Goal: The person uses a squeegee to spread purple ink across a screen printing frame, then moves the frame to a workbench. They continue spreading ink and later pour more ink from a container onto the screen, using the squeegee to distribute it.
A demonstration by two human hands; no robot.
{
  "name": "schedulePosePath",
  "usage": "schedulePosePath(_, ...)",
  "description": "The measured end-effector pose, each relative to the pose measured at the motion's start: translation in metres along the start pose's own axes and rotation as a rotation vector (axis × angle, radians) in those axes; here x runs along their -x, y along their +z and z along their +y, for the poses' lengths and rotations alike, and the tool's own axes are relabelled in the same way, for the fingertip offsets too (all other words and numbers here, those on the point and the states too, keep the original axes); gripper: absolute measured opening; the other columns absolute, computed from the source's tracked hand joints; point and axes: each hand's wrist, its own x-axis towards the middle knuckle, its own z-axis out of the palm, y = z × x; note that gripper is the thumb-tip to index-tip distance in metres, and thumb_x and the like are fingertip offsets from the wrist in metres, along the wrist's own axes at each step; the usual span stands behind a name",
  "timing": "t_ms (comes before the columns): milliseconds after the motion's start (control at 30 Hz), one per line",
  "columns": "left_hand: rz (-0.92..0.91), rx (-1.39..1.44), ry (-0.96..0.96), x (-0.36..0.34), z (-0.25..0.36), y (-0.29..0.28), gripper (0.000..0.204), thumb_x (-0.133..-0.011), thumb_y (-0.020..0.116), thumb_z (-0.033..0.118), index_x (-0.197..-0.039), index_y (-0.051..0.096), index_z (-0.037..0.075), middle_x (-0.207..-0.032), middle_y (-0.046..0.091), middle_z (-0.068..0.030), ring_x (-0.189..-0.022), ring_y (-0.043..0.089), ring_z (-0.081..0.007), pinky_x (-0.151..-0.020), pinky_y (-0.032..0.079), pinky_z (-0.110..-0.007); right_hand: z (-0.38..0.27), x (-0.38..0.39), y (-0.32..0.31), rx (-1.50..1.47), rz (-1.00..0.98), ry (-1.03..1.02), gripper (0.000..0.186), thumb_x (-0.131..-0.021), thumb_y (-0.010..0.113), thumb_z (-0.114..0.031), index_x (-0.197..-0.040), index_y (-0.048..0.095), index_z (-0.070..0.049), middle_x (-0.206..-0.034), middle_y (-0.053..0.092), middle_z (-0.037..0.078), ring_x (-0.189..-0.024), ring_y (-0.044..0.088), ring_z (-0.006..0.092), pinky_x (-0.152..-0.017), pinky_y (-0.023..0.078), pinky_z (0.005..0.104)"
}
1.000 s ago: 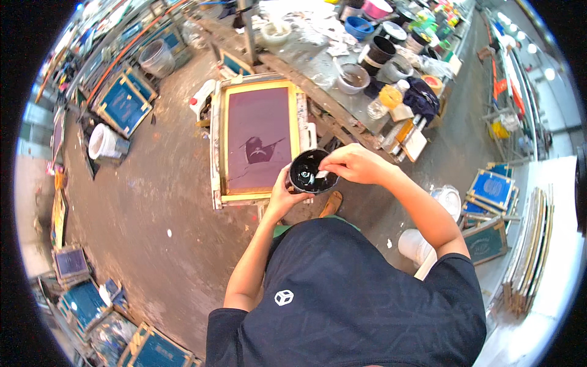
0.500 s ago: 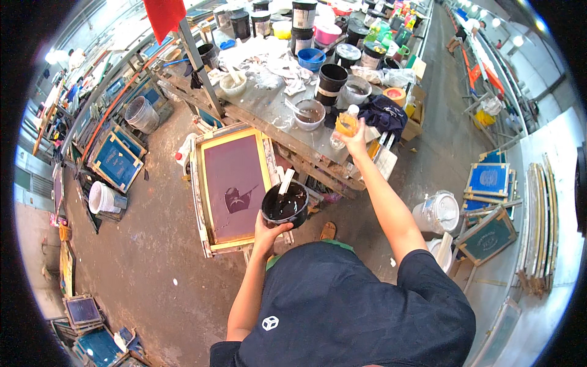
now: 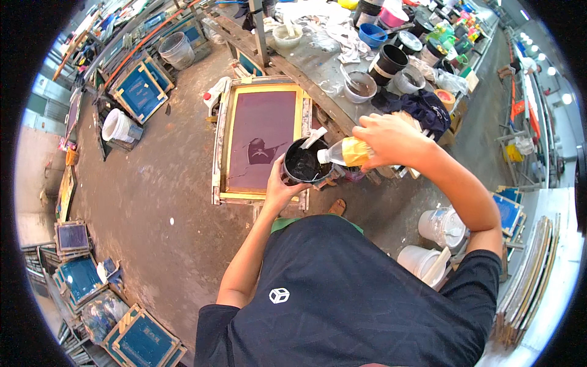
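Observation:
My left hand (image 3: 281, 192) is wrapped round the side of a black tub (image 3: 301, 165) of dark ink, tipped a little toward me. A pale flat stick (image 3: 314, 138) stands in the ink and leans on the far rim. In my right hand (image 3: 394, 142) is a clear plastic bottle (image 3: 344, 152) with a yellow label, held nearly level. Its white capped or nozzled end lies over the tub's right rim; whether anything flows out is too small to tell. Just left of the tub, a yellow-edged printing screen (image 3: 263, 128) with purple mesh carries a dark ink patch.
Beyond my hands a workbench (image 3: 318, 67) holds an ink bowl (image 3: 359, 87), a black bucket (image 3: 389, 63), a blue bowl (image 3: 372, 35) and dark cloth (image 3: 422, 110). White buckets (image 3: 441, 226) stand at my right. Framed screens (image 3: 139, 92) lean at the left.
My right hand has brought the bottle from the bench to the tub and tipped it from upright to nearly level. The view has shifted, and my left hand still holds the tub.

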Motion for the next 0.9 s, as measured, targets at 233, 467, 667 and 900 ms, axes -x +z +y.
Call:
schedulePosePath(233,-0.025,-0.075,0.074,0.001,0.012,0.015,0.101,-0.065,0.092,0.006,-0.148,0.036,0.002,-0.138,0.055,-0.0136,-0.123,0.058,-0.0207,-0.102,0.05,-0.036,-0.042,-0.014,-0.04,0.253,-0.158,0.032,0.025,-0.069,0.083,-0.025,-0.076,0.073,-0.003,-0.086,0.07,0.013,-0.089,0.069,0.0261,-0.073,0.055,0.0365)
schedulePosePath(467,-0.016,-0.009,0.04,0.002,0.01,0.016,0.1,-0.064,0.092,0.004,-0.148,0.037,0.002,-0.134,0.058,-0.012,-0.12,0.059,-0.0201,-0.099,0.05,-0.034,-0.039,-0.008,-0.064,0.179,-0.165,-0.033,0.029,-0.07,0.083,-0.027,-0.078,0.074,0.0,-0.08,0.072,0.015,-0.083,0.072,0.0299,-0.073,0.057,0.0386)
schedulePosePath(667,-0.041,-0.014,0.067,0.001,0.004,0.016,0.102,-0.063,0.091,0.003,-0.149,0.037,0.002,-0.134,0.058,-0.0117,-0.117,0.06,-0.0195,-0.095,0.052,-0.033,-0.029,0.006,-0.062,0.113,-0.157,0.004,0.038,-0.068,0.086,-0.033,-0.077,0.073,0.001,-0.079,0.071,0.016,-0.083,0.071,0.0344,-0.076,0.057,0.0404)
schedulePosePath(900,-0.07,0.019,0.046,-0.003,-0.002,0.023,0.102,-0.064,0.093,0.005,-0.149,0.036,0.003,-0.134,0.057,-0.012,-0.114,0.062,-0.0207,-0.093,0.056,-0.033,-0.013,0.012,-0.04,0.078,-0.129,-0.003,0.024,-0.071,0.081,-0.024,-0.077,0.074,-0.001,-0.078,0.072,0.016,-0.078,0.072,0.0335,-0.07,0.058,0.0416)
